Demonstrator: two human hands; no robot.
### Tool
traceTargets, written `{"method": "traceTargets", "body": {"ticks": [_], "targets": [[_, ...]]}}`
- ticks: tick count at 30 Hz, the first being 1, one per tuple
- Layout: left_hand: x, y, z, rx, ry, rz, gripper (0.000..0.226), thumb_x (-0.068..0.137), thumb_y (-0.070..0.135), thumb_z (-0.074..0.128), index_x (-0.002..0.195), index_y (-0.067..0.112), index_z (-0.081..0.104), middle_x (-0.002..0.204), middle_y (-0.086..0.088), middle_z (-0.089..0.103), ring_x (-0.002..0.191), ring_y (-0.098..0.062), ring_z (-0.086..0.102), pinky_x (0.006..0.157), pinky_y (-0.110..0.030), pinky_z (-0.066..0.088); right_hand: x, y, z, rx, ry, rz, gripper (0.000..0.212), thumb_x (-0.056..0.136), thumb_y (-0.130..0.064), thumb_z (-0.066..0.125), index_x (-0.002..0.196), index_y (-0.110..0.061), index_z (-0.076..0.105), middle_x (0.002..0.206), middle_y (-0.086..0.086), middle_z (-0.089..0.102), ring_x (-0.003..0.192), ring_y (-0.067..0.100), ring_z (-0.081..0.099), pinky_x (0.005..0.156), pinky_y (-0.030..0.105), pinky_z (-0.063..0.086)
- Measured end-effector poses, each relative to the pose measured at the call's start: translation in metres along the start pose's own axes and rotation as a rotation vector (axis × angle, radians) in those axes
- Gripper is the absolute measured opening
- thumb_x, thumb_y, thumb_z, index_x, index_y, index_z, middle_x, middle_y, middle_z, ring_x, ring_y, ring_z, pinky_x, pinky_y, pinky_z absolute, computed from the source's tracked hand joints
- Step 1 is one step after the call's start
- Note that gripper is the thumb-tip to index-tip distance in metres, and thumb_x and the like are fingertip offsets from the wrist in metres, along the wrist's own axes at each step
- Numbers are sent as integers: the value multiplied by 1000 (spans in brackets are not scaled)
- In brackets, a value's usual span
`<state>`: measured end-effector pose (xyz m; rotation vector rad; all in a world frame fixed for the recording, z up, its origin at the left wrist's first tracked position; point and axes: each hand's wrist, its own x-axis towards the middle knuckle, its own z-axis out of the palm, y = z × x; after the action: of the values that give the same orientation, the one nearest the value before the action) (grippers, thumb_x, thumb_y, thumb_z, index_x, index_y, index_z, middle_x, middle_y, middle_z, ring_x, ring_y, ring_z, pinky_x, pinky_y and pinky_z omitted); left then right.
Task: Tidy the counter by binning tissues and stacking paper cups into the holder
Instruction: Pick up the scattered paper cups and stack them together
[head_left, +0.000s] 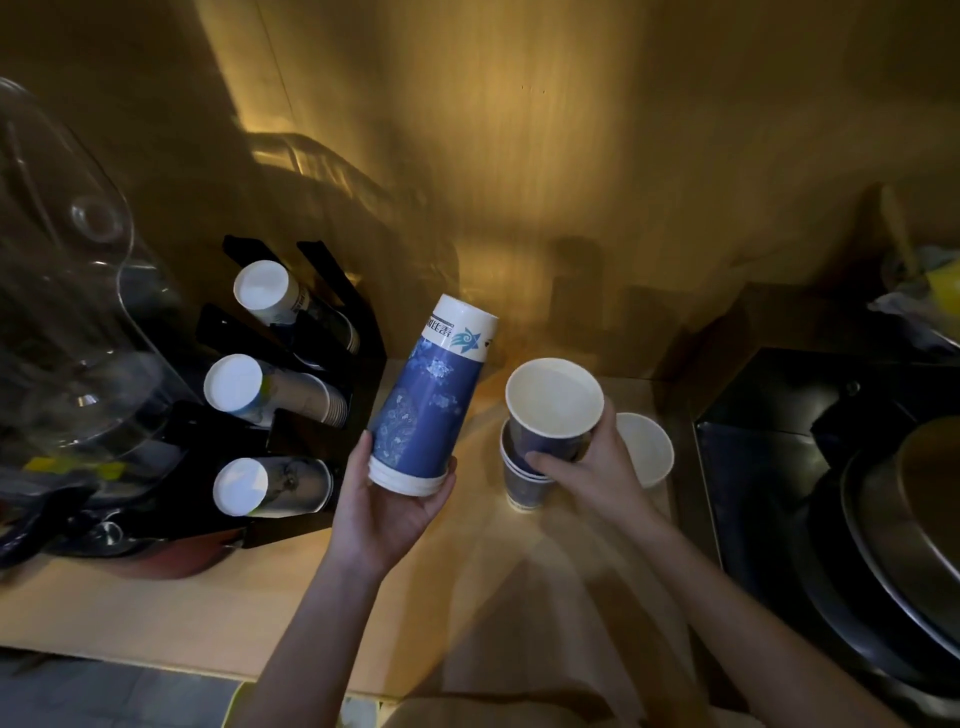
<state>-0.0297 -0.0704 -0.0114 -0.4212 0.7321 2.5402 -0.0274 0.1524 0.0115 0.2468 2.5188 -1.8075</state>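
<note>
Dim amber light falls on a pale wooden counter (156, 597); a black three-slot cup holder (311, 415), part-filled, stands left. An inverted nested stack of blue floral paper cups (428, 395) is gripped at its rims by the left hand (400, 499), nearer the holder, long axis tilted up-right. One upright blue paper cup (553, 410) is clasped by the right hand (587, 467) over a short counter stack (522, 478); a white cup (647, 449) stands just beside.

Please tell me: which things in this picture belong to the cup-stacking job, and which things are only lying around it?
Belongs to the job:
- inverted blue cup stack in left hand
- open blue cup held by right hand
- small stack under it
- white cup
- black cup holder

Just lying about:
- clear dispenser
- metal bowl
</note>
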Motion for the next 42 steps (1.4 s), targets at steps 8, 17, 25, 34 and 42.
{"method": "traceTargets", "body": {"ticks": [8,17,25,34,42], "targets": [[-3,-9,4,14,24,-30,60,41,44,87,96,23,72,107,-8,72,99,-30,64,86,-39,51,0,23,0,-399,34,-92,94,64,-41,78,139,-22,25,140,-3,40,129,14,34,106,36,31],[-7,-6,24,222,183,92,47,69,40,63,113,26,54,118,-4,63,105,-21,60,87,-37,49,-1,20,-10,-717,-122,-187,85,76,-59,58,143,-23,22,156,-3,20,144,13,8,117,39,7],[-12,-8,58,827,292,356,93,52,41,78,133,27,36,130,-6,51,109,-19,56,78,-26,51,-12,-37,-1,-762,80,-694,62,72,-37,65,128,-18,44,136,4,51,131,15,32,110,36,27],[-21,-10,75,1079,198,393,85,60,30,81,135,20,41,113,1,57,92,-6,61,61,-11,55,-17,-46,3,-723,-171,-583,86,62,-40,77,135,-23,36,132,-3,52,120,14,47,97,24,29],[-22,-13,74,1191,310,407,92,53,51,81,132,23,44,110,3,57,96,-12,61,82,-35,56,-19,-45,5,-776,-148,-617,81,64,-38,76,134,-22,36,131,-3,52,119,15,48,99,28,33]]}}
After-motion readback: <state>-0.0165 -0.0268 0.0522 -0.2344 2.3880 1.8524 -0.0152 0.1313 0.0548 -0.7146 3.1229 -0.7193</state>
